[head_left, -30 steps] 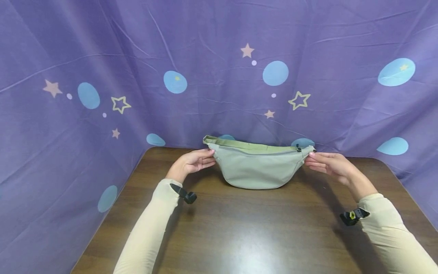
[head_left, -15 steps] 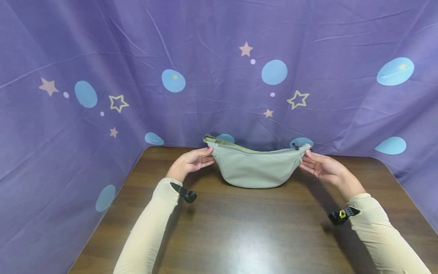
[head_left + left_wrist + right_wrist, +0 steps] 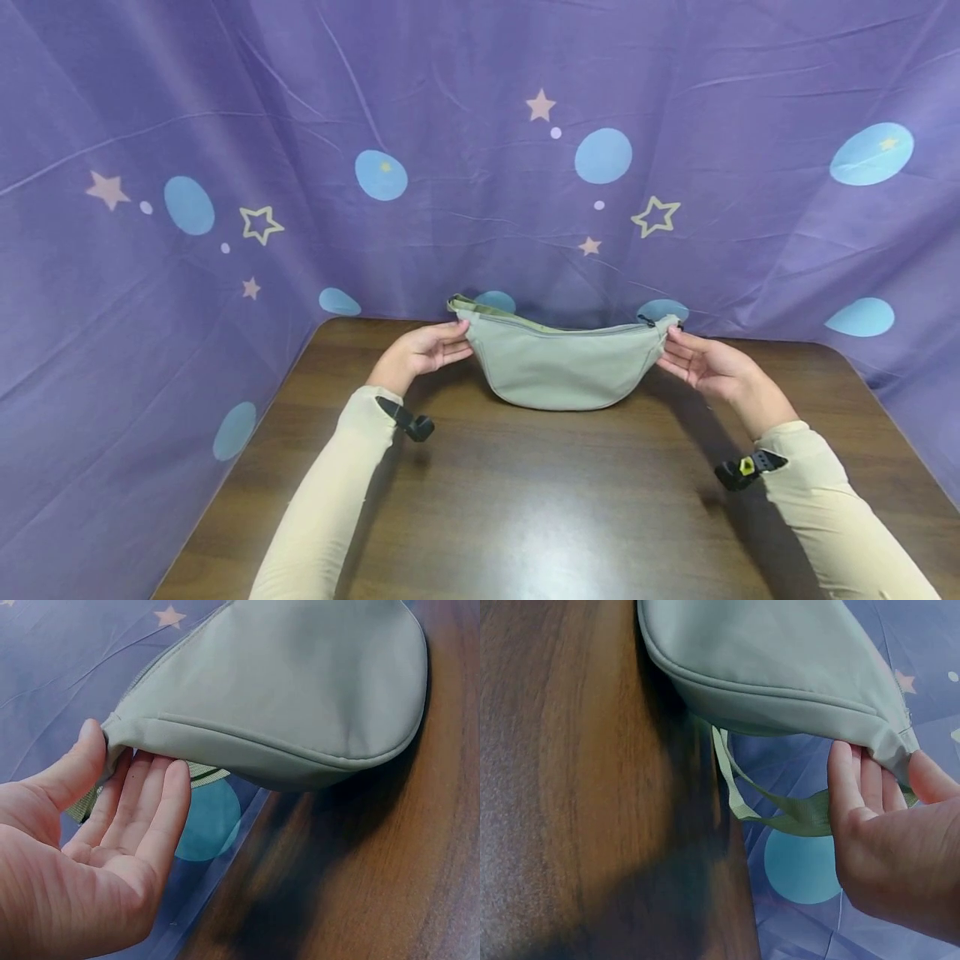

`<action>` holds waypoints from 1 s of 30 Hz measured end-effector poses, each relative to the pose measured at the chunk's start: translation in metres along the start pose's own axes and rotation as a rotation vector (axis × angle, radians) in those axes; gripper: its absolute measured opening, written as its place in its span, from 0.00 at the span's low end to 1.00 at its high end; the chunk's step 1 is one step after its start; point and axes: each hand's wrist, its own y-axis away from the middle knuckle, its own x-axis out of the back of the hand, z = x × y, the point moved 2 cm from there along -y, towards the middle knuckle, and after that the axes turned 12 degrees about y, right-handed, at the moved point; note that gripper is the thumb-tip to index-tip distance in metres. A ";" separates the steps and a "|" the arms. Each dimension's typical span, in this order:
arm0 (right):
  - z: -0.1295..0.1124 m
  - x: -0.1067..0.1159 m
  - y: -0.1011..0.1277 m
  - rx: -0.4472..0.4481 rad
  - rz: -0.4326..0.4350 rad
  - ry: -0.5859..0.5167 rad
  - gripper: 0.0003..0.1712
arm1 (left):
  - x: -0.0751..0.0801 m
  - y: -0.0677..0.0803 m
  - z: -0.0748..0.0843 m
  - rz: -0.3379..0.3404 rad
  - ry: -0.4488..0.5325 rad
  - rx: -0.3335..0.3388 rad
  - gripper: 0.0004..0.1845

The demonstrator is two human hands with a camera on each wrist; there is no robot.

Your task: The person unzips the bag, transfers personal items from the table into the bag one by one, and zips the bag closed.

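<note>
On the dark wooden table [image 3: 525,500], my left hand [image 3: 420,354] and right hand [image 3: 708,367] pinch the ends of a smooth, crescent-shaped sage fabric bag [image 3: 558,367].

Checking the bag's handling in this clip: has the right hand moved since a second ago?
Yes. The right hand has moved inward, leftward along the table's back edge, pushing its end of the bag in.

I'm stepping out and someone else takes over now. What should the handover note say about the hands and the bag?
Left hand: pinches the left tip of the grey-green waist bag, thumb on top, fingers beneath.
Right hand: pinches the right tip the same way.
Bag: held upright at the far edge of the wooden table, zip closed, strap hanging behind.
Done: both ends gripped.
Left: cannot tell; the bag is not yet set down.
</note>
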 end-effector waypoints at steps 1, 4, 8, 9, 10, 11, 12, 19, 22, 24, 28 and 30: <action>-0.001 -0.001 0.000 -0.009 0.010 -0.005 0.19 | 0.000 0.000 0.001 0.004 0.007 0.003 0.12; -0.001 -0.002 0.001 -0.034 0.033 -0.018 0.19 | -0.001 0.001 0.003 0.026 0.022 0.007 0.05; -0.002 -0.004 0.000 -0.059 0.062 -0.016 0.18 | -0.003 0.001 0.004 0.065 0.028 0.009 0.05; -0.002 -0.004 0.000 -0.064 0.073 -0.016 0.18 | -0.003 0.000 0.004 0.073 0.031 0.008 0.07; -0.003 -0.005 0.000 -0.068 0.087 -0.014 0.18 | -0.004 0.000 0.004 0.082 0.034 0.007 0.08; -0.003 -0.005 0.000 -0.071 0.103 -0.011 0.18 | -0.005 0.000 0.004 0.088 0.033 0.005 0.10; -0.004 -0.005 0.000 -0.074 0.119 -0.009 0.18 | -0.006 0.000 0.004 0.094 0.034 0.002 0.10; -0.007 -0.008 0.000 -0.090 0.202 -0.002 0.17 | -0.009 -0.001 0.004 0.124 0.038 -0.007 0.02; -0.008 -0.009 -0.002 -0.090 0.211 0.000 0.17 | -0.011 -0.001 0.005 0.136 0.033 -0.008 0.10; -0.008 -0.010 -0.003 -0.089 0.217 0.010 0.18 | -0.013 -0.001 0.006 0.149 0.034 -0.015 0.13; -0.011 -0.011 -0.005 -0.087 0.252 0.027 0.18 | -0.016 -0.002 0.008 0.172 0.039 -0.030 0.13; -0.012 -0.013 -0.006 -0.091 0.269 0.019 0.18 | -0.018 -0.003 0.009 0.185 0.040 -0.035 0.13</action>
